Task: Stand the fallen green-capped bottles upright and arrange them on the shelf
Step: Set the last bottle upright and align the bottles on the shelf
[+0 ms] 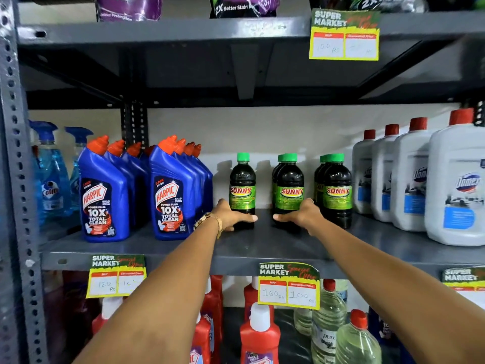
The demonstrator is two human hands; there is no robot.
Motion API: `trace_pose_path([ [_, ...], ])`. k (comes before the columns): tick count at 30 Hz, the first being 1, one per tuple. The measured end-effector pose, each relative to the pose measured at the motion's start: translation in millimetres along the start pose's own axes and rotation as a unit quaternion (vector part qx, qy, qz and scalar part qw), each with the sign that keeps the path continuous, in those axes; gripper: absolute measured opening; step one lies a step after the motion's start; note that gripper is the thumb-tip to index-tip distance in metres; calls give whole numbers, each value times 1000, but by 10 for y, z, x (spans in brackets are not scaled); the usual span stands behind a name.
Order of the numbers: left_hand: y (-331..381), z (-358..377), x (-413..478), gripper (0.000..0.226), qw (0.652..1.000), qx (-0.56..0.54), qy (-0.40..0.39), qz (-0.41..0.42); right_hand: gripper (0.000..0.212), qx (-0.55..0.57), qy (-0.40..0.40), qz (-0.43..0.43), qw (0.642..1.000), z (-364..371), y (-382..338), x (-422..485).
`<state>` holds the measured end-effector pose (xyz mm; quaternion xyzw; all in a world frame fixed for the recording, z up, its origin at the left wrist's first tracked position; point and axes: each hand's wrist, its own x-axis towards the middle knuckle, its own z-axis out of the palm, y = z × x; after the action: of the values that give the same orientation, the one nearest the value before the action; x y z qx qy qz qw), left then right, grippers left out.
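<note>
Dark bottles with green caps and green "SUNNY" labels stand upright on the grey middle shelf (262, 248). The left one (242, 182) stands alone, and my left hand (231, 215) wraps around its base. A middle pair (290, 185) stands one behind the other, with my right hand (301, 214) gripping the base of the front bottle. A third row (337, 187) of upright bottles stands further right, untouched. No green-capped bottle lies on its side in view.
Blue Harpic bottles (105, 195) stand in two rows to the left, with blue spray bottles (52, 177) beyond them. White red-capped jugs (456, 185) fill the right. Price tags (288, 286) hang from the shelf edge. Red and clear bottles sit on the shelf below.
</note>
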<state>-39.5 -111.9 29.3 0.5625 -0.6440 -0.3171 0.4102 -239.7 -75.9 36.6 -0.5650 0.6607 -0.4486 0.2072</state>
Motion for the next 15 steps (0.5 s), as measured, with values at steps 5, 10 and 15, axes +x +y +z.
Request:
trace_pose_path([
  [5, -173, 23, 120, 63, 998, 17, 45, 35, 71, -1, 34, -24, 999, 51, 106, 61],
  [10, -252, 54, 158, 49, 995, 32, 66, 71, 73, 1, 33, -38, 999, 63, 158, 105],
  [15, -293, 69, 171, 91, 988, 117, 72, 71, 73, 31, 7, -39, 999, 35, 241, 114],
])
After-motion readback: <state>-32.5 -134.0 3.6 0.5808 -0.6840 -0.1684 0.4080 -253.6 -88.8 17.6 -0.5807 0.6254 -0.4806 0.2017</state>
